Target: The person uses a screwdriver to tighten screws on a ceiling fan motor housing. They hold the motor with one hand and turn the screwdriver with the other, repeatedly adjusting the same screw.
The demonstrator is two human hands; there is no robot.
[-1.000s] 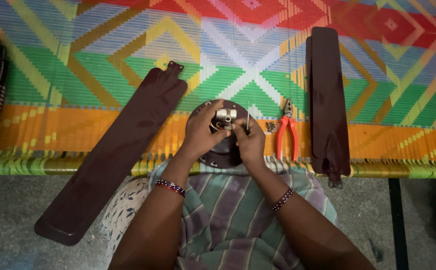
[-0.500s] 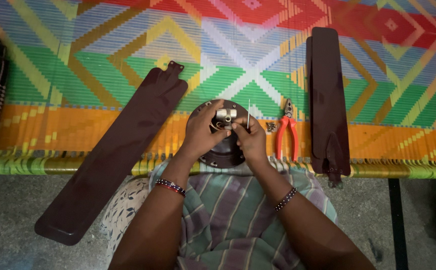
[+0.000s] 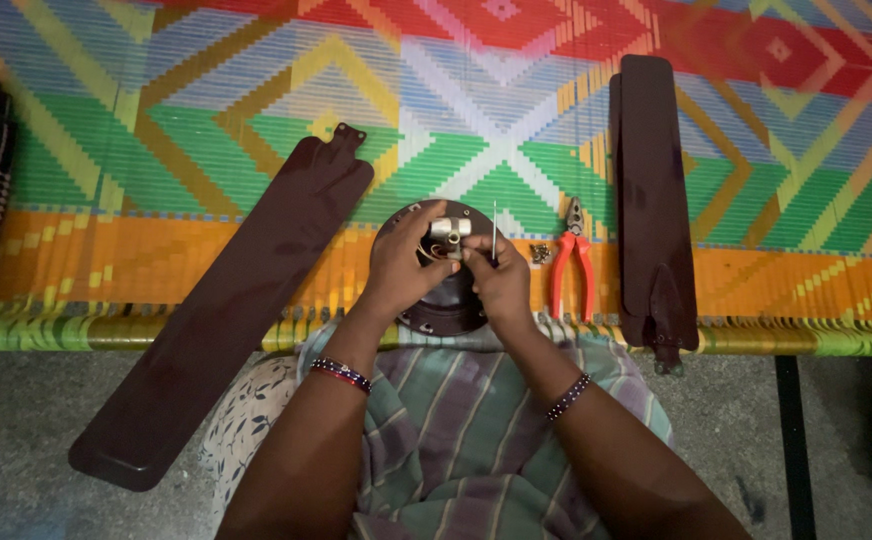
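Bright woven cot [image 3: 206, 90] over a grey floor. Motor hub [image 3: 443, 300] sits at the cot's near edge. Left hand [image 3: 403, 268] is closed round its metal shaft [image 3: 450, 228]; right hand [image 3: 501, 282] pinches a thin rod [image 3: 494, 230]. Blades [image 3: 228, 310] [image 3: 651, 200] lie detached, pliers [image 3: 571, 255] and screws [image 3: 540, 252] beside: disassembled, it is judged.

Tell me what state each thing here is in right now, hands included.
Round dark metal fan motor: lying flat, gripped by both hands.
Left hand: closed on the motor's rim.
Right hand: pinching a thin metal pin, upright.
Long dark brown fan blade: detached, overhanging the woven cot's edge.
Stacked brown blades: detached, lying flat.
Red-handled pliers: lying unused.
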